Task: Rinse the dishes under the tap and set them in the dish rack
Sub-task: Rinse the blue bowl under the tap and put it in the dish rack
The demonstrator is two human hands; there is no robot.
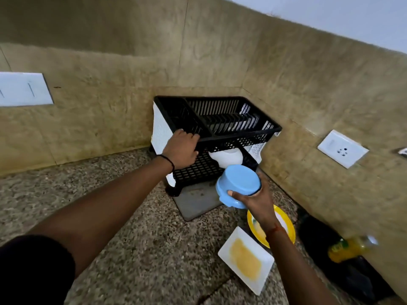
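Head view: left hand [181,149] grips black plastic two-tier dish rack [222,130]; right hand [256,198] grips upturned light-blue plastic bowl [237,186] just before it.
White bowl [226,158] on lower tier partly hidden; bottle at right blurred.

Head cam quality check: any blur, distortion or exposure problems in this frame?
Head view: wide-angle bending curves the wall edges and tilts the scene; light is dim and flat, no hard glare; the yellow bottle at lower right is motion-smeared; the dish rack interior is too dark for detail; the blue bowl and both hands read reasonably sharp.
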